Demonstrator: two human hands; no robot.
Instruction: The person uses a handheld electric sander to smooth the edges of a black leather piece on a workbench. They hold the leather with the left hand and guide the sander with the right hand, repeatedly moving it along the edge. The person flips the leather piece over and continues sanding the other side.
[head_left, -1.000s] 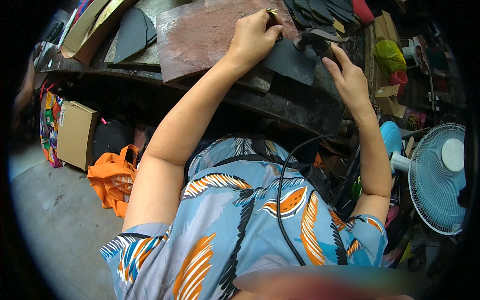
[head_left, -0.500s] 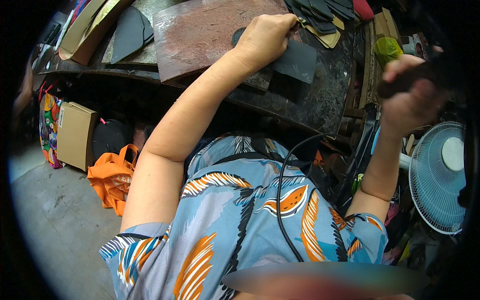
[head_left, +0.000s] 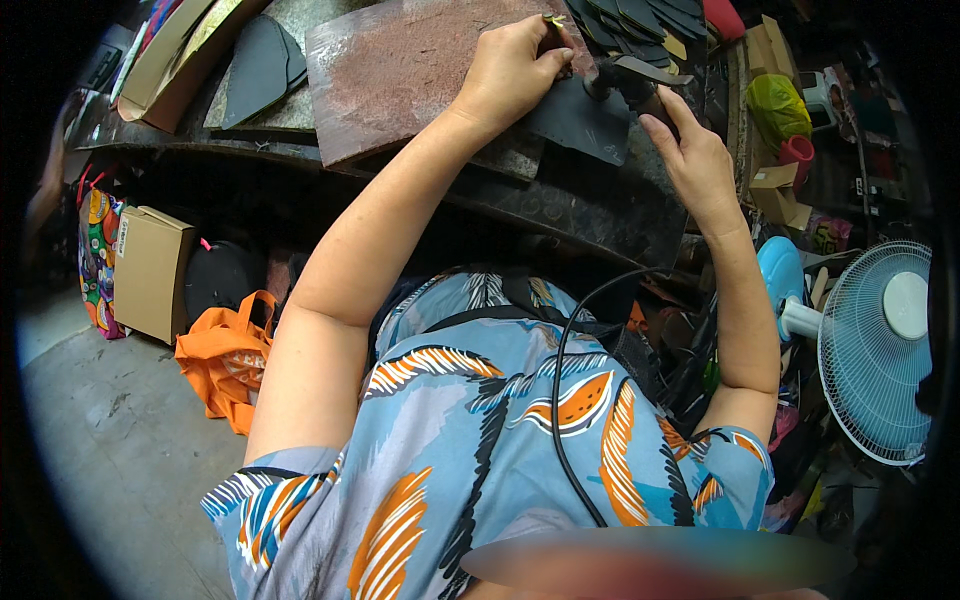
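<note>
My right hand (head_left: pixel 697 165) is wrapped round the handle of a dark hammer (head_left: pixel 640 88). The hammer's face is down at a dark grey flat sheet (head_left: pixel 580 132); whether it touches cannot be made out. Left of the hammer, my left hand (head_left: pixel 505 75) has its thumb and fingers pinched on a small dark piece with a yellowish edge, mostly hidden by the fingers. Beneath that hand lies a worn reddish-brown board (head_left: pixel 390 85) on the dark workbench (head_left: pixel 600 205).
Dark cut pieces (head_left: pixel 640 25) are stacked at the bench's far right, with more pieces (head_left: pixel 262 75) at the left. A cardboard box (head_left: pixel 170 75) stands far left. Right of me are a fan (head_left: pixel 870 350) and a yellow-green bag (head_left: pixel 777 108); an orange bag (head_left: pixel 225 355) sits lower left.
My right hand has swung the hammer down and left, from raised at the right to the grey sheet. My left hand has shifted slightly left and still pinches the small piece.
</note>
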